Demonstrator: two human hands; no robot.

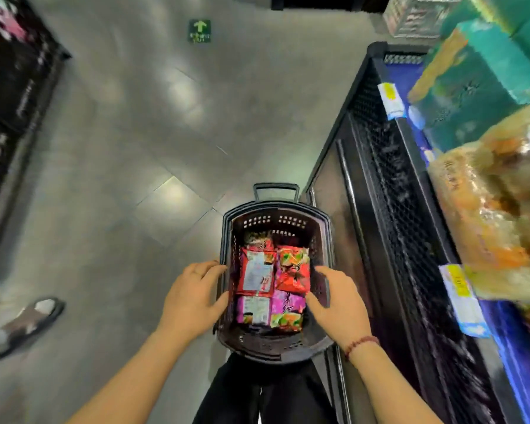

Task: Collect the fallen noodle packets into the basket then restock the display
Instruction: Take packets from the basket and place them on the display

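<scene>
Collecting looks done: the packets lie flat in the basket, which sits on the floor beside the shelf. The left hand and right hand grip its side rims, thumbs inside. Next is likely a level lift toward the shelf to restock.
</scene>
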